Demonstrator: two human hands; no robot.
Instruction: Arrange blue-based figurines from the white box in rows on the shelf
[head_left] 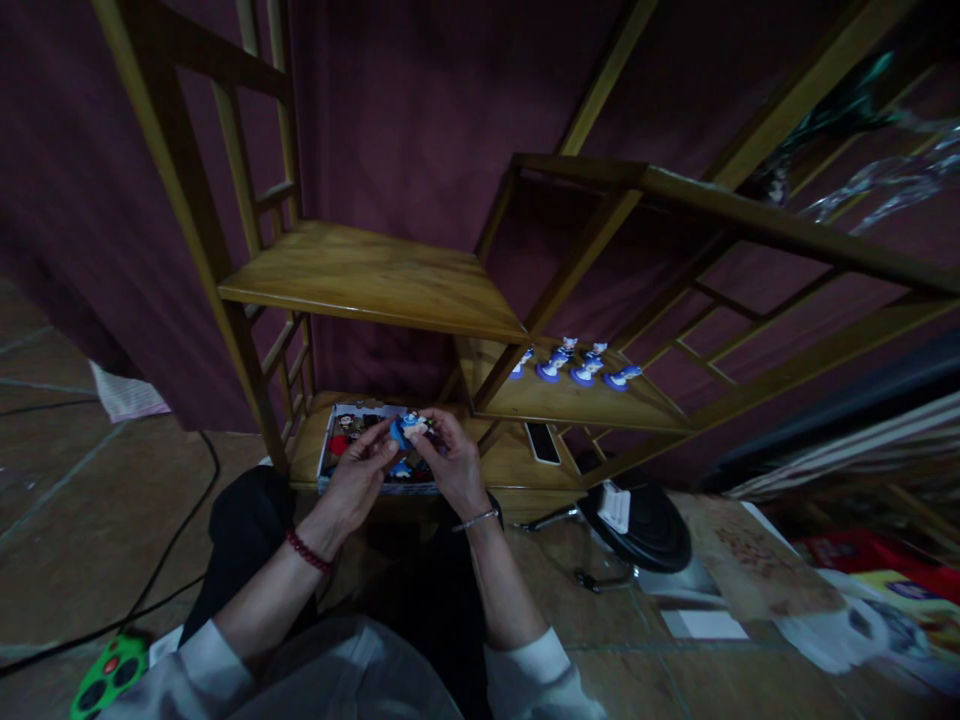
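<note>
Plastic met polished wood in front of you!
The blue figurine (409, 425) you held looked like smooth, glossy plastic, and the purple-based figurines (586, 367) had that same plastic shine! Your shelf unit (367, 275) was wood, grain showing under a soft varnished sheen, while the maroon curtain (405, 120) was matt cloth. Your pale sleeves (534, 682), cloth too, looked soft and dull; your red bead bracelet (307, 553) looked smooth, and the silvery bracelet (478, 519) glinted like metal. Even the stool legs (553, 519) flashed like polished metal!
</note>
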